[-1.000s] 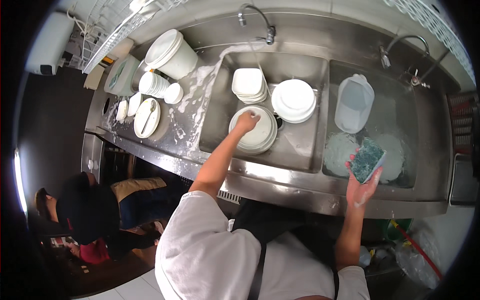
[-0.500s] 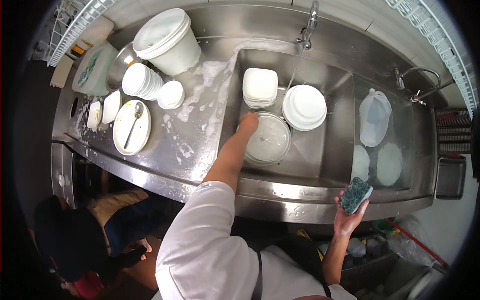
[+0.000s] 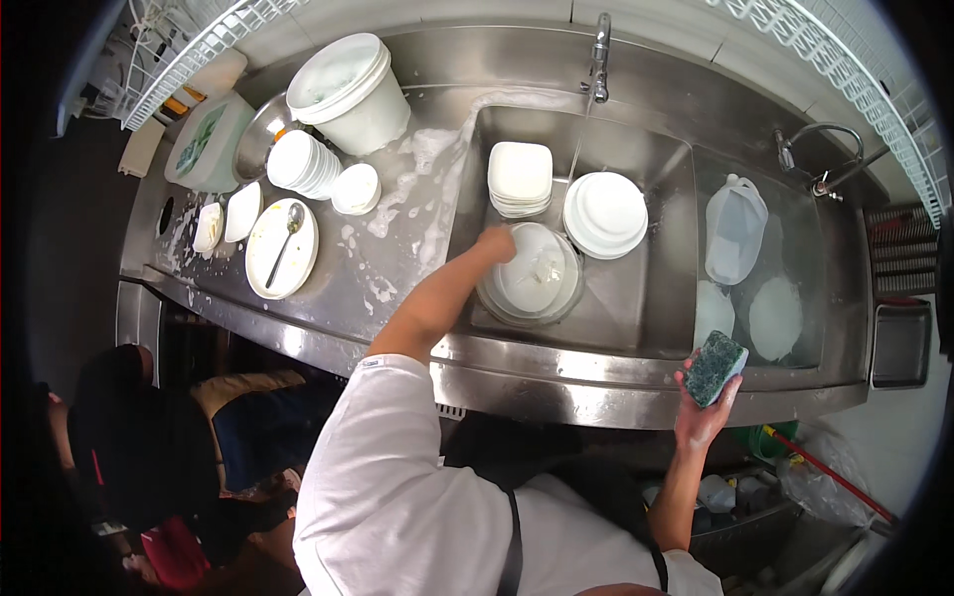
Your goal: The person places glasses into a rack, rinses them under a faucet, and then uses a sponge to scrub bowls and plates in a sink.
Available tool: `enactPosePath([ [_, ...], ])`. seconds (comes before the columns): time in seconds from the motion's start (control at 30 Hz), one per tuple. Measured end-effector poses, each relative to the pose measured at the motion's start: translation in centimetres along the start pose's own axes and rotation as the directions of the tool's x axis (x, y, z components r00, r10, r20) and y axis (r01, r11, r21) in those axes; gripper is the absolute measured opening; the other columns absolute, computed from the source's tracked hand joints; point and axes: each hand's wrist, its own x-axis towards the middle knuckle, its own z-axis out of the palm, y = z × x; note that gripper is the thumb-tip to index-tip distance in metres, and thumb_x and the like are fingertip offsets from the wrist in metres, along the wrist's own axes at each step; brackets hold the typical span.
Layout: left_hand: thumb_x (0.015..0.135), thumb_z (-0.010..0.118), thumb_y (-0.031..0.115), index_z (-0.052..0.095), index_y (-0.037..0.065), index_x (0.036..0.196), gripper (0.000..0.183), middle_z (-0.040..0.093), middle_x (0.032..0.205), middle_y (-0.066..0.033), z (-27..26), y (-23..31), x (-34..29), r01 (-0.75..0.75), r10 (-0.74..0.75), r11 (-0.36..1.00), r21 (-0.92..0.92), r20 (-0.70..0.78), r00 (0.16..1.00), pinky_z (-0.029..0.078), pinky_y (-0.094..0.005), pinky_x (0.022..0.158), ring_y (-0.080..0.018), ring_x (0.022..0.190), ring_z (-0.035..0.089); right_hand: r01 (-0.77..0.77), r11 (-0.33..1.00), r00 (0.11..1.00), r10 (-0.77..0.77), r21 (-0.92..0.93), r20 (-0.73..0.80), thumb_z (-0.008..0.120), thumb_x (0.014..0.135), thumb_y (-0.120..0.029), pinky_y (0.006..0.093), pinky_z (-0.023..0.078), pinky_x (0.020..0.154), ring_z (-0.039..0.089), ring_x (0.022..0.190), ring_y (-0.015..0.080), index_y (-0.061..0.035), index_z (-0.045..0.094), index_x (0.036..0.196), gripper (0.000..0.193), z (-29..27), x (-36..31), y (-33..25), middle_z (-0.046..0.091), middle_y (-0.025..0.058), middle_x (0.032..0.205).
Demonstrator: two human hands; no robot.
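Observation:
My left hand reaches into the left sink basin, its fingers closed on the rim of a white plate. The plate sits over a wider round vessel filled with water. Behind it stands a stack of square white dishes. To its right, round white plates are piled with a smaller dish on top. Away to the right, over the counter's front edge, my right hand holds a dark green scouring sponge with a pale underside.
A thin stream runs from the faucet. The right basin holds water and a translucent jug. On the left counter are a white bucket, stacked bowls and a soiled plate with a spoon. A person is at lower left.
A white plate now shows clearly at my left hand, raised from the round vessel. My right hand and the sponge have moved slightly up and to the right. The view has shifted a little.

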Motion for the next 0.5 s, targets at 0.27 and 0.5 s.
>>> enactPosePath([
  [0.27, 0.077, 0.051, -0.004, 0.048, 0.003, 0.121, 0.045, 0.06, 0.106, -0.0273, -1.1, 3.4, -4.5, -0.422, 0.425, 0.905, 0.058, -0.189, 0.885, 0.05, -0.0458, 0.083, -0.0404, 0.091, 0.062, 0.07, 0.997, 0.959, -0.057, -0.038, 0.278, 0.048, 0.093, -0.045, 0.0383, 0.048, 0.085, 0.056, 0.104, 0.0258, -0.0085, 0.029, 0.141, 0.063, 2.0, 3.3, 0.2, 0.05, 0.0122, 0.126],
  [0.5, 0.077, 0.046, -0.003, 0.052, 0.004, 0.116, 0.04, 0.054, 0.112, -0.0312, -9.9, 2.0, -10.5, -0.64, 0.33, 0.765, -0.077, -0.806, 0.491, 0.049, -0.0446, 0.083, -0.0454, 0.092, 0.058, 0.458, 0.79, 0.832, -0.218, -0.409, 0.511, 0.068, 0.082, -0.028, 0.0334, 0.045, 0.089, 0.05, 0.11, 0.0181, -0.0088, 0.036, 0.138, 0.066, 12.9, 9.3, 1.4, 0.049, 0.0068, 0.125],
])
